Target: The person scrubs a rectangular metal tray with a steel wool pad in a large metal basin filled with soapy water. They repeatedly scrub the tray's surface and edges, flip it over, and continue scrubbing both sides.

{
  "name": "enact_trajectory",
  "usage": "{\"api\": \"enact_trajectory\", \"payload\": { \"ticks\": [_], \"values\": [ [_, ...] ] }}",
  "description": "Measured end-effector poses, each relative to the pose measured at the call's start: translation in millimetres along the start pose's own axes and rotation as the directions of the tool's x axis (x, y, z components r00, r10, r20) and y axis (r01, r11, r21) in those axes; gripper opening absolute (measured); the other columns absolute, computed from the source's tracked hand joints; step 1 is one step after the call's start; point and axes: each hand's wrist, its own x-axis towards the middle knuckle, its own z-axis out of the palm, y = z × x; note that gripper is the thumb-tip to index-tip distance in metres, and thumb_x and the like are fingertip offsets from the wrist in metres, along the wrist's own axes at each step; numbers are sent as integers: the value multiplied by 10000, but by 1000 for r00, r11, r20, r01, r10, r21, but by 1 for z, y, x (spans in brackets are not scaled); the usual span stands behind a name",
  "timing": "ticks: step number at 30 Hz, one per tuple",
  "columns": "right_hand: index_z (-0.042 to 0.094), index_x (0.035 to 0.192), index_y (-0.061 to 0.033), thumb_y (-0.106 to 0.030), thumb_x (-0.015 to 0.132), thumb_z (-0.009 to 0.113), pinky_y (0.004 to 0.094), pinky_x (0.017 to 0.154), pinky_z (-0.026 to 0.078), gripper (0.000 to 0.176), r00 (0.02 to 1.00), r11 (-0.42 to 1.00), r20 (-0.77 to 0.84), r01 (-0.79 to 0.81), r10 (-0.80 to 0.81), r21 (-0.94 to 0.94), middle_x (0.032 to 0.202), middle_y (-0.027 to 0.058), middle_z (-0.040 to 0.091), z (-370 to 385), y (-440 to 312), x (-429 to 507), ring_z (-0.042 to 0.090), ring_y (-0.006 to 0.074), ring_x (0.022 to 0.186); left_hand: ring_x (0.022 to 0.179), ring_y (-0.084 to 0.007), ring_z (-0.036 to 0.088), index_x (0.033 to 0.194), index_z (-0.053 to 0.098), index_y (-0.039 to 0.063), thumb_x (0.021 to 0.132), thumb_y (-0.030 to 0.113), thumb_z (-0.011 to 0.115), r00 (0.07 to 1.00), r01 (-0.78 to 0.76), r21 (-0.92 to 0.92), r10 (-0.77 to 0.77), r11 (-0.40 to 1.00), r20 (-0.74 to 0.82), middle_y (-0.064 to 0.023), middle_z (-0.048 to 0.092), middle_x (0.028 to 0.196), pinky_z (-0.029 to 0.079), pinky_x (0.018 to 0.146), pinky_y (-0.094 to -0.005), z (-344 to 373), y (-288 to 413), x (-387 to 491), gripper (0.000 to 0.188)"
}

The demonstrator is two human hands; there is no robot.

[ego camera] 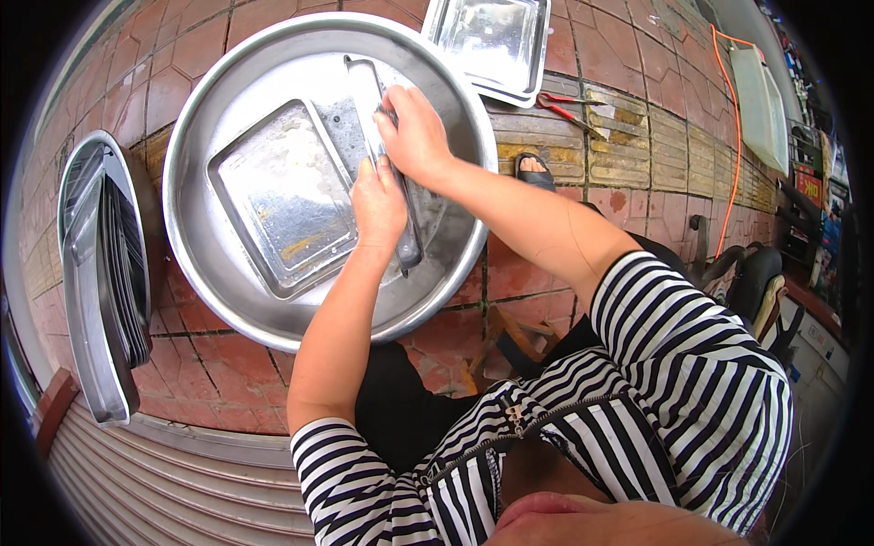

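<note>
A large round metal basin stands before me. Inside it, a metal tray is tilted steeply on its side. My left hand grips the near long rim of that tray. Against its upper part is my right hand, fingers curled round a small dark scrubber, probably steel wool, mostly hidden by the fingers. To the left of both hands a second rectangular metal tray lies in the basin, with yellowish-brown stains on its bottom.
An oval metal tub at the left holds several stacked trays. Beyond the basin, another tray lies on the paving near red-handled tongs. A sandalled foot, an orange hose and a pale plastic bin are at the right.
</note>
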Motion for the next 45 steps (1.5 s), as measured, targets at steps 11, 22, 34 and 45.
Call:
{"api": "enact_trajectory", "payload": {
  "ticks": [11,22,34,45],
  "values": [
    [556,869,-30,-178,854,701,486,745,483,207,944,944,29,-329,329,-1,865,180,616,14,55,3,611,388,831,861,-491,621,977,569,-49,1029,260,472,999,23,-12,-23,1000,32,-312,641,881,467,761,-526,4,6,1,328],
    [557,1116,-53,-139,888,624,516,861,490,253,959,830,247,25,137,-557,1135,193,586,63,117,-23,587,402,1041,718,-317,579,908,542,-48,1020,223,500,997,62,-91,-57,994,52,-220,601,778,451,701,-446,-17,-8,4,297],
    [657,995,-33,-121,860,727,341,768,545,176,981,979,3,-196,196,48,898,126,711,21,81,-3,675,213,797,806,-522,608,1049,502,-15,1016,192,473,997,-75,-70,75,995,3,-311,632,830,431,696,-581,-12,-4,2,212],
    [691,927,-53,-80,810,758,330,805,523,137,995,987,-84,57,-45,150,979,89,638,-7,-9,6,653,238,918,780,-549,594,1027,472,-22,1024,208,461,999,6,66,-9,998,49,-341,616,792,416,687,-612,-7,5,2,230]
  ]
}}
